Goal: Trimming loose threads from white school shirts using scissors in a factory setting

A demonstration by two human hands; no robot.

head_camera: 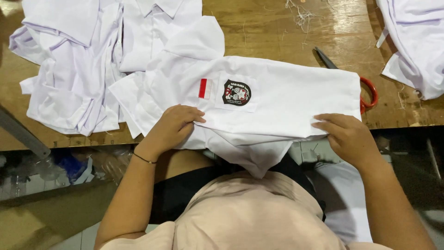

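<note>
Head view: both hands, left hand and right hand, pinch the folded white shirt at the table edge; keeping the fold taut and even would serve best.

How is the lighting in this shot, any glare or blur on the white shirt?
Head view: bright overhead light nearly washes out the folded white shirt, though its dark crest patch stays sharp; sheen glares on the wooden table; below the table edge lies deep shadow.

- Folded shirt lies on bench, near edge, overhanging it.
- Scissors behind shirt's right end, partly under it.
- Heap of shirts to the left.
- More garments far right.
- Hands: left hand, right hand on shirt's near edge.
</note>
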